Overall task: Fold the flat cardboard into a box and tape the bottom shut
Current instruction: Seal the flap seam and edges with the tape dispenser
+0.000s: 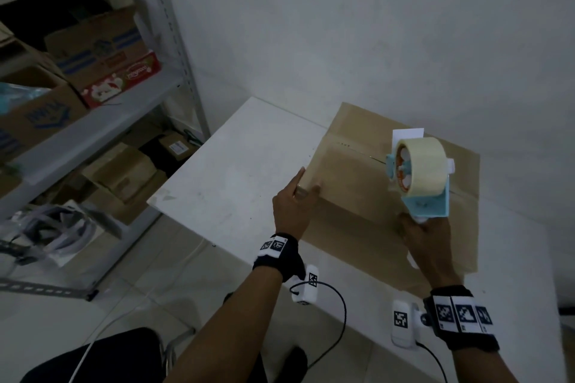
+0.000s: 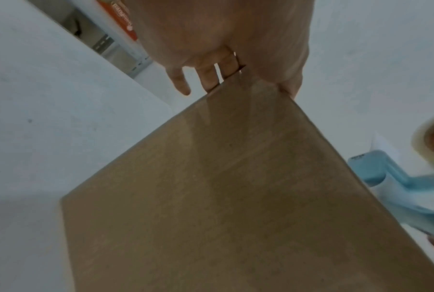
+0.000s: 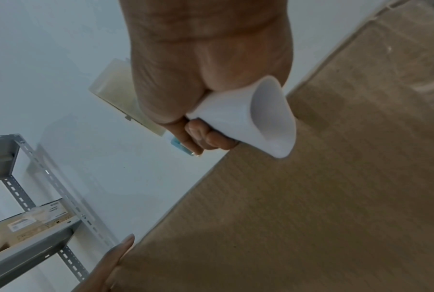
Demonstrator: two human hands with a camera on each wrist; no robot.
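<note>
A brown cardboard box (image 1: 357, 183) stands on the white table (image 1: 242, 165), its closed flaps up with a seam running across the top. My left hand (image 1: 294, 205) grips the box's near-left corner (image 2: 236, 87), thumb on top and fingers down the side. My right hand (image 1: 427, 236) grips the white handle (image 3: 256, 114) of a light-blue tape dispenser (image 1: 426, 205), which carries a roll of clear tape (image 1: 423, 165). The dispenser is over the right part of the box top, near the seam; whether it touches the cardboard is not clear.
A grey metal shelf rack (image 1: 93, 130) full of cardboard boxes stands to the left. A white wall (image 1: 373, 25) rises behind the table. Wrist-camera cables (image 1: 336, 305) hang below my forearms, and tiled floor (image 1: 124, 289) lies to the left of the table.
</note>
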